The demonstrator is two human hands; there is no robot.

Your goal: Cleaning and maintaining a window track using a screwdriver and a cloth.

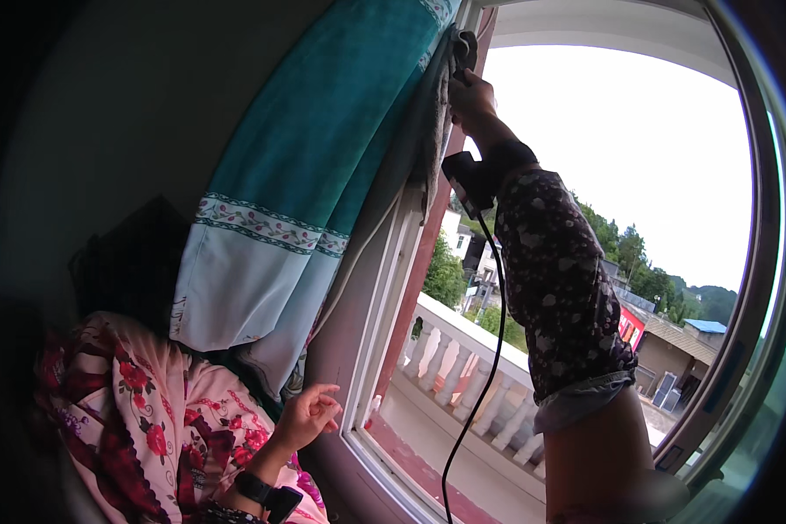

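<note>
My right hand is raised high at the left side of the open window. It grips a grey cloth, which hangs down along the window frame beside the curtain. A dark bunched part of the cloth stands above my fingers. Strapped at my right wrist is a black device with a black cable running down from it. Low in the view, my left hand has its fingers loosely bent and apart, with nothing seen in it. It is near the lower window frame, in front of a pink floral fabric.
A teal and white curtain hangs left of the window. A pale cord runs beside it. Outside stand a white balustrade, trees and buildings. The sliding window's dark frame curves along the right. The left side is very dark.
</note>
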